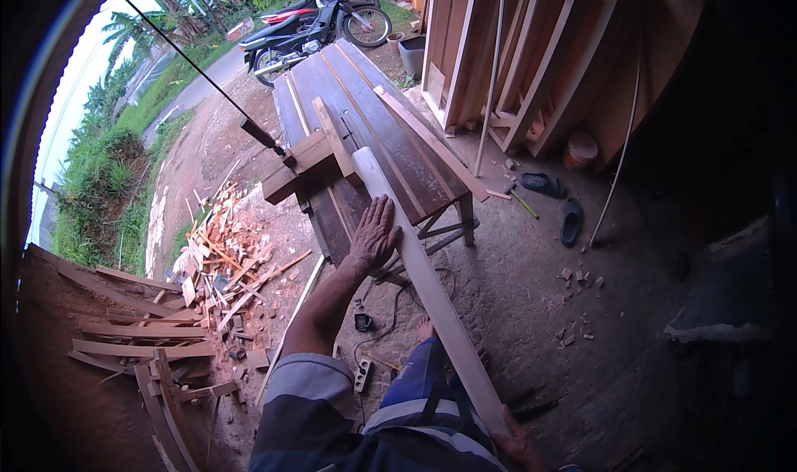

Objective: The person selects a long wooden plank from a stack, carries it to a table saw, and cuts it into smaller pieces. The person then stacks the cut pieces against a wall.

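- The board (432,283) runs between the two hands, its far end beyond the left hand, over the table, and its near end at the right hand
- It is long, narrow and flat, of pale, greyish-white wood with a plain top face; its far end looks slightly warmer in colour
- The left hand (376,238) lies on the board's left edge near the far end, palm down, fingers stretched forward and not clenched round the wood
- The right hand (518,440) is against the board's near end, on its right side; most of its fingers are hidden, so I cannot tell how firmly they close
- Just beyond the left hand, beside the board's far end, a short wooden slat (330,136) lies across a thick wooden block (300,168)
- A dark rod (195,67) slants up and away from that block
- The brown slatted table (353,78) stretches ahead of the left hand, with a pinkish plank (432,142) along its right side
- Left of the left hand, on the ground, is a heap of wood scraps (222,252)
- Between the left forearm and the board lie a cable (400,310) and a power strip (362,377)
- Well right of the left hand are dark sandals (570,223) and a tool with a green handle (525,205)
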Demonstrator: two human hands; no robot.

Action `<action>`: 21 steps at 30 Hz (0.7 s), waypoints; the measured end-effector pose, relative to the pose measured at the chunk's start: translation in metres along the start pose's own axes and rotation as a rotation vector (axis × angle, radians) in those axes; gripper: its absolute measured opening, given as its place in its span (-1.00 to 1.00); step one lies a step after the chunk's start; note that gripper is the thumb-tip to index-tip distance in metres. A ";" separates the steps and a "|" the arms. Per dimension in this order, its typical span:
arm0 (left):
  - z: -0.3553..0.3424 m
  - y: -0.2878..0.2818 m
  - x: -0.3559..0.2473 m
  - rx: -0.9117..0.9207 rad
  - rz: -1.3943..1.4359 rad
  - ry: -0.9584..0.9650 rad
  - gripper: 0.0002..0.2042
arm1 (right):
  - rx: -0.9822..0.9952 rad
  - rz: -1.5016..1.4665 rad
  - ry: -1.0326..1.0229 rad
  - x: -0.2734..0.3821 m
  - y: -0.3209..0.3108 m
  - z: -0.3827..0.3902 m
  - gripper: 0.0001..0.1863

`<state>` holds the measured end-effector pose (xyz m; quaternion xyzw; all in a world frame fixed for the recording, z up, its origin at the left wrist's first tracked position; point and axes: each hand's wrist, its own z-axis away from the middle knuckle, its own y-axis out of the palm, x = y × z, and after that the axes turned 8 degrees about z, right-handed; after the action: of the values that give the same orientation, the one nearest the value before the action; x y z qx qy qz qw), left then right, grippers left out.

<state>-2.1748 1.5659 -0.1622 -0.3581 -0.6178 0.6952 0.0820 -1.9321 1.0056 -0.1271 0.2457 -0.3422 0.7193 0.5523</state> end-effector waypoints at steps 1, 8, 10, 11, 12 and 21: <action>0.001 0.000 0.000 -0.001 0.006 -0.005 -0.27 | 0.003 0.000 0.004 0.000 0.001 0.000 -0.13; 0.004 -0.007 0.005 0.036 -0.067 0.032 -0.33 | -0.115 0.387 -0.148 0.001 0.008 -0.006 -0.23; 0.003 -0.009 0.006 0.035 -0.048 0.051 -0.35 | -0.088 0.371 -0.099 0.001 0.010 -0.007 -0.24; 0.002 -0.009 0.006 0.014 -0.035 0.079 -0.36 | -0.075 0.361 -0.071 0.001 0.012 -0.008 -0.24; 0.003 -0.009 0.007 0.035 -0.047 0.062 -0.36 | -0.140 0.335 -0.154 0.001 0.015 -0.008 -0.26; -0.002 -0.006 0.008 0.028 -0.048 0.055 -0.34 | -0.029 0.118 -0.116 -0.005 0.006 -0.007 -0.13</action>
<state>-2.1819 1.5732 -0.1602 -0.3609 -0.6139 0.6916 0.1203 -1.9368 1.0071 -0.1367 0.2581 -0.3979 0.7301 0.4919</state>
